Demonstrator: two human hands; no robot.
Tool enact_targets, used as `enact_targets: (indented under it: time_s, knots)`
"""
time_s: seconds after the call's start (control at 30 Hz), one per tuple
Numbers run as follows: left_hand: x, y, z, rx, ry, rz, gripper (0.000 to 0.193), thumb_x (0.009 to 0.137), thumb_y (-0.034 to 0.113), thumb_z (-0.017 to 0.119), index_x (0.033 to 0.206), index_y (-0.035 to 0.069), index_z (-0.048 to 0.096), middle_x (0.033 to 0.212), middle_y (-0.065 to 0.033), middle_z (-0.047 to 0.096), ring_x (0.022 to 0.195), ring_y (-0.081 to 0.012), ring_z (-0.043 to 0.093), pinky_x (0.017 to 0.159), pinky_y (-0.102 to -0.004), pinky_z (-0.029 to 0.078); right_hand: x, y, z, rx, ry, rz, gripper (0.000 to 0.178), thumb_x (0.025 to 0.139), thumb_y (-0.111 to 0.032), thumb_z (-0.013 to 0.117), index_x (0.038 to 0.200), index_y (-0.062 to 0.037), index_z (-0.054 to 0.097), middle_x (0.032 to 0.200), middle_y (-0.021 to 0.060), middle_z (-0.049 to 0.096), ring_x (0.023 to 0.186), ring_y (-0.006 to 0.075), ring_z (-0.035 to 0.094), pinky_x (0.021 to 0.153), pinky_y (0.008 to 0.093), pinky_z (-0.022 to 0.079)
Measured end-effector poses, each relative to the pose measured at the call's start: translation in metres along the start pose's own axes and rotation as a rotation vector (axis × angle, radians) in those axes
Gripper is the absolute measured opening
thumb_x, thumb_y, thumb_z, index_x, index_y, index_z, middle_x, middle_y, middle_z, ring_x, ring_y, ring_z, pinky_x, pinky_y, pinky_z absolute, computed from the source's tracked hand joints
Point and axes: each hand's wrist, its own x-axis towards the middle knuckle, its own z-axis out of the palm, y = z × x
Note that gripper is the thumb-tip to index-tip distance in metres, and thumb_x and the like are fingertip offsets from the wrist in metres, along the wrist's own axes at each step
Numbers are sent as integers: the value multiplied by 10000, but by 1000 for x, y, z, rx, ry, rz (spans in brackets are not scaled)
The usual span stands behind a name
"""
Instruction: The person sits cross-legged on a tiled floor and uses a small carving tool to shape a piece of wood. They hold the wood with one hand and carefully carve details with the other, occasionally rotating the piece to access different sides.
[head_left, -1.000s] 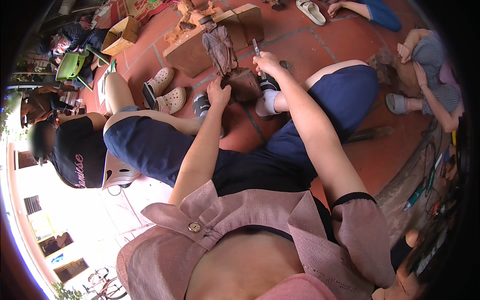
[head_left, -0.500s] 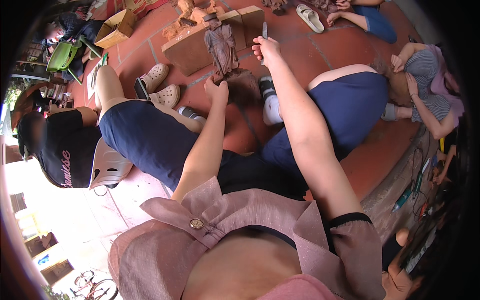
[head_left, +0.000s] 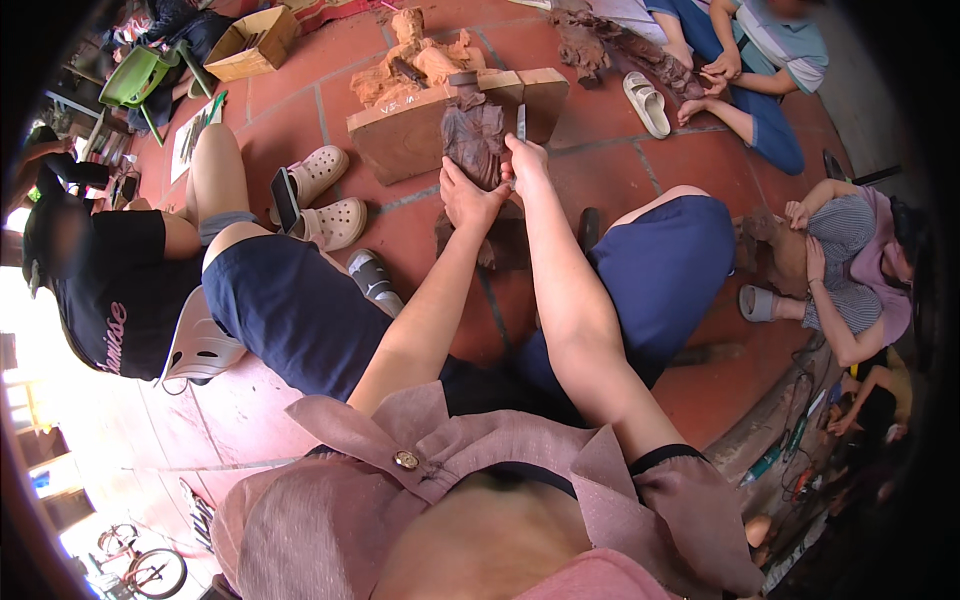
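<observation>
dark statuette (head_left: 472, 130) in front of wooden board (head_left: 405, 147), long axis up-down in view; left hand (head_left: 472, 197) nearer, grasping its lower end; right hand (head_left: 527, 164) clenched on thin tool (head_left: 521, 121), just beside right side.

Tight up front: wooden block (head_left: 400, 148) right behind the carved figure (head_left: 473, 128) (plus clogs (head_left: 335, 223) off left), but there's open floor (head_left: 600, 170) between the right hand (head_left: 526, 163) and that pale sandal (head_left: 648, 104).

Hands (head_left: 472, 204) with slim tool (head_left: 521, 122) at dark carved figure (head_left: 474, 130)
</observation>
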Motion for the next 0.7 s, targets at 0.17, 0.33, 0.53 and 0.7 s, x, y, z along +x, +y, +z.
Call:
enact_targets:
  time_s: [0.17,0.33,0.53,0.7]
  knots:
    - [3,-4,-3,-55,-75,6,1261,519,423,856,1453,48,96,1396,-225,307,1279,-380,341,1045,-441,343,4,-3,-11,-51,-100,-59,238,855,-264,643,886,-33,595,541,29,497,420,135,481,387,293,400]
    - [11,-19,-8,-107,-83,70,1239,515,413,833,1451,39,112,1359,-237,343,1257,-389,364,1040,-438,340,-15,-16,-10,-115,-220,-176,188,769,-194,656,749,-15,605,560,10,512,418,101,478,393,247,381]
    - [35,-44,-27,-272,-249,139,1238,494,421,835,1452,33,154,1351,-240,368,1271,-365,376,1052,-414,326,-21,-18,1,-258,-322,-292,223,719,-208,755,681,-52,601,577,-28,531,458,57,476,425,230,383]
    - [50,-52,-26,-495,-250,80,1044,575,259,834,1427,38,273,1312,-186,464,1215,-283,457,1024,-359,354,-23,-10,20,-390,-214,-492,253,683,-186,801,647,-33,602,604,9,592,540,85,535,516,258,438]
